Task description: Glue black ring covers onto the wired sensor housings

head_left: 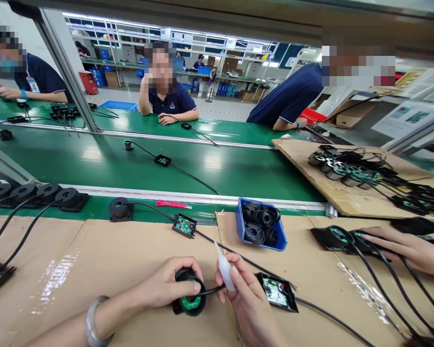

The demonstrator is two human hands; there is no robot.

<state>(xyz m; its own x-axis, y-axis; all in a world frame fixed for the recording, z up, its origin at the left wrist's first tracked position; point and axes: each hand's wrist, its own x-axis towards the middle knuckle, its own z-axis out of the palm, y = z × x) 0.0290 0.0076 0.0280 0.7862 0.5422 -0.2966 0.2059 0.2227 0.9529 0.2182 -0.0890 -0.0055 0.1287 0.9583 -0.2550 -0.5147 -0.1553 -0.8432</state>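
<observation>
My left hand [168, 284] grips a round black part [190, 300] with a green ring inside, held on the cardboard-covered bench [94, 270]. A black cable runs from the part to an open black box holding a circuit board [277, 292]. My right hand [246, 300] is wrapped around a small white squeeze bottle [225, 270], its thin nozzle pointing up and away from the part. A metal bracelet sits on my left wrist.
A blue bin [261, 225] of black round parts stands beyond my hands. Another wired unit [120, 208] and board [184, 225] lie near a red tool [171, 204]. Someone's hand [408, 248] rests on cabled units at right. A green conveyor [130, 164] runs across; people sit behind it.
</observation>
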